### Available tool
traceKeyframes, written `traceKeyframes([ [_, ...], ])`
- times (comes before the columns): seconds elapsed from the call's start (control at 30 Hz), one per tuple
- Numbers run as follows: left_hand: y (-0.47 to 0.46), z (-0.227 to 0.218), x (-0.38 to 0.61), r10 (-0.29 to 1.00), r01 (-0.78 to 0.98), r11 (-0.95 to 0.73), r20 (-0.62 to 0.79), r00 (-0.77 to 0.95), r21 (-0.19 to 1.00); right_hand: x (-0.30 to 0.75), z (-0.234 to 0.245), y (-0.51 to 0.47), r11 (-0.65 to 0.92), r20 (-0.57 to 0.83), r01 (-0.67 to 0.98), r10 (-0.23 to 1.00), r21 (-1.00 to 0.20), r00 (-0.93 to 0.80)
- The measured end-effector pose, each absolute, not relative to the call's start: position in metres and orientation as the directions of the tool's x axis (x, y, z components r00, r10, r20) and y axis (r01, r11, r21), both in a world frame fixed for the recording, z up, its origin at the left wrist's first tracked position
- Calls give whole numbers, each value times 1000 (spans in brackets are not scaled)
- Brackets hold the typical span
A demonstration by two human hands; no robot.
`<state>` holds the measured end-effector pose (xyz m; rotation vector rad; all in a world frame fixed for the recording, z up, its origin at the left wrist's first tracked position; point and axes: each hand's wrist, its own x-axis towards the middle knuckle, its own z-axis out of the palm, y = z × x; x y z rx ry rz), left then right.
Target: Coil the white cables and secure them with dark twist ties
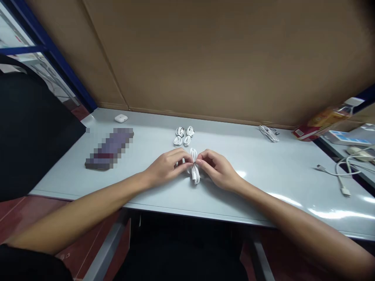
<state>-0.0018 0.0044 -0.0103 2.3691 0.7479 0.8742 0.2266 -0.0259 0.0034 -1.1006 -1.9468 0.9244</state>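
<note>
A coiled white cable (194,167) lies on the grey table (263,171) in front of me. My left hand (167,165) and my right hand (216,168) meet at its middle, and both pinch it there with curled fingers. The cable's looped ends stick out above and below my fingertips. Just behind it lie two more bundled white cables (183,136), side by side and tied at their middles.
A blurred dark flat object (109,149) and a small white earbud case (121,118) sit at the left. A loose white cable bundle (268,133) lies back right, an uncoiled white cable (341,171) far right. A cardboard wall (222,58) backs the table.
</note>
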Motion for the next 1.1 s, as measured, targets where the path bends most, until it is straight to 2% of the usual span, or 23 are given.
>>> traceKeyframes([
  [0.17, 3, -10, -2, 649, 350, -722, 408, 642, 597, 227, 6, -23, 238, 131, 277, 925, -931, -357],
  [0.3, 5, -9, -3, 696, 360, -681, 411, 589, 637, 230, 4, -19, 193, 110, 231, 938, -954, -330],
  [0.4, 6, -9, -2, 748, 344, -616, 388, 539, 709, 233, 2, -18, 318, 217, 309, 922, -896, -319],
  [0.53, 5, -9, 1, 796, 295, -490, 283, 536, 820, 232, 0, -21, 588, 467, 401, 806, -702, -364],
  [0.67, 4, -7, 5, 744, 228, -426, 196, 638, 876, 229, 1, -26, 686, 536, 386, 725, -617, -432],
  [0.83, 3, -5, 1, 730, 211, -371, 143, 668, 904, 233, 6, -21, 493, 429, 425, 870, -759, -242],
  [0.93, 3, -4, -3, 709, 247, -403, 130, 693, 881, 238, 7, -14, 380, 360, 396, 924, -836, -127],
  [1.03, 3, -5, -4, 729, 324, -469, 153, 667, 822, 241, 8, -11, 352, 355, 366, 933, -862, -61],
  [1.1, 3, -6, -3, 752, 375, -542, 235, 616, 752, 240, 8, -13, 382, 389, 368, 919, -848, -58],
])
